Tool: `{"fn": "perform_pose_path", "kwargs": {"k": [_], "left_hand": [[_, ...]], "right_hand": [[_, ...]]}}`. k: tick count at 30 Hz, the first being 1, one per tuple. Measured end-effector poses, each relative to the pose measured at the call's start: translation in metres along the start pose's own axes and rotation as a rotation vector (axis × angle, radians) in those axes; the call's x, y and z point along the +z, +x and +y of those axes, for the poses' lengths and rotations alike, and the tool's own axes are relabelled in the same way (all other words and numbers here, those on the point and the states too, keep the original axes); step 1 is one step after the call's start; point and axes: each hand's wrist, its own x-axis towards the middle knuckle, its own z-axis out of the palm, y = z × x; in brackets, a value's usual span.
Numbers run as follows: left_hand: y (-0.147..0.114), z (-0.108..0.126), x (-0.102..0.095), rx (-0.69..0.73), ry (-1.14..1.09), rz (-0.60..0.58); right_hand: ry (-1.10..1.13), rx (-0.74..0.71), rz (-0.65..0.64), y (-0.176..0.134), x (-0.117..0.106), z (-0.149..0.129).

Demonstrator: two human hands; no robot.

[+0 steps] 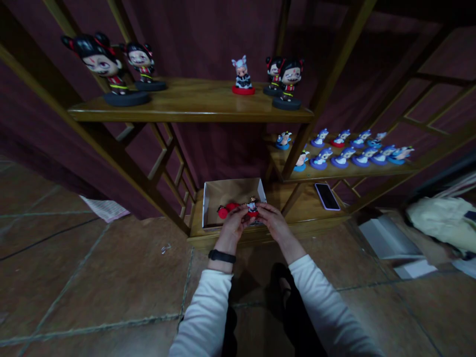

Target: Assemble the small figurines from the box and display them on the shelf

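Note:
Between my two hands, over the front of an open cardboard box, is a small figurine with a red base. My left hand is closed on its left side, and my right hand grips it from the right with the fingertips. Inside the box, just beyond my left hand, lie a few red-based pieces, partly hidden by my fingers. A dark band circles my left wrist.
Black-haired figurines and a grey-white one on a red base stand on the upper shelf. Several blue and purple figurines line the right shelf. A phone lies on the bottom board. Wooden posts frame the shelves.

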Motion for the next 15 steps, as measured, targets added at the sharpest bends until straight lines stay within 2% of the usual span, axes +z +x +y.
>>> {"fn": "perform_pose_path", "kwargs": {"k": [5, 9, 12, 15], "left_hand": [[-0.0014, 0.0001, 0.0072, 0.094, 0.004, -0.014], [-0.0008, -0.0015, 0.0094, 0.083, -0.001, -0.047], [-0.0015, -0.0025, 0.0099, 0.064, -0.016, -0.043], [-0.0046, -0.0008, 0.0099, 0.1, -0.04, -0.115]], "right_hand": [[0.062, 0.044, -0.004, 0.0052, 0.0011, -0.0013], [0.113, 0.071, 0.013, 0.0087, 0.0008, 0.0031], [0.133, 0.054, 0.033, 0.0095, 0.0014, 0.0066], [0.174, 0.009, 0.003, 0.0075, 0.0029, 0.0032]]}}
